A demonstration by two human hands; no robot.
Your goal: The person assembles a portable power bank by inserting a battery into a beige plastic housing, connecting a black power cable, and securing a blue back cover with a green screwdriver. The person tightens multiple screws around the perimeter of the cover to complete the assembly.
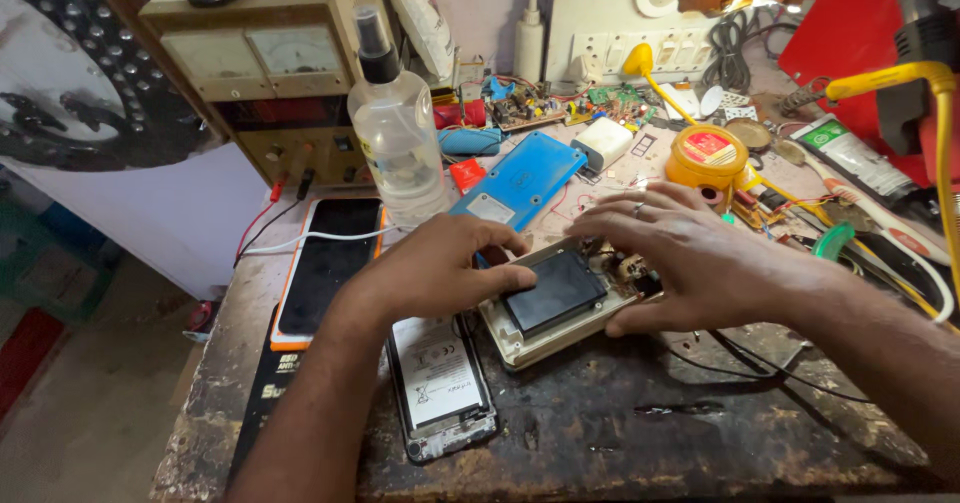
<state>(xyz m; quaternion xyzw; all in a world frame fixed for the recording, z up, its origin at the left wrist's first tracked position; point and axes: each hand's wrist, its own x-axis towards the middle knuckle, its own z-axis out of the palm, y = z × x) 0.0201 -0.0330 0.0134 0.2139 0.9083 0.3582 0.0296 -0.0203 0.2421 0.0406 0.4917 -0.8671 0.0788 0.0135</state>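
Observation:
A small beige device [545,338] with a dark screen [553,291] lies opened near the middle of the worn workbench [640,433]. My left hand [440,268] grips its left side, thumb resting on the screen's edge. My right hand [690,253], a ring on one finger, covers the device's right end where bare circuit parts show, thumb pressed to its lower right corner. Just left of the device lies an open phone [440,383] with its white battery showing.
A phone in an orange case [325,263] with a white cable lies at the left. Behind stand a clear spray bottle [397,128], a blue cover [520,178], a yellow tin [707,155], circuit boards [530,108] and an old meter box [270,58]. Wires and tubes crowd the right.

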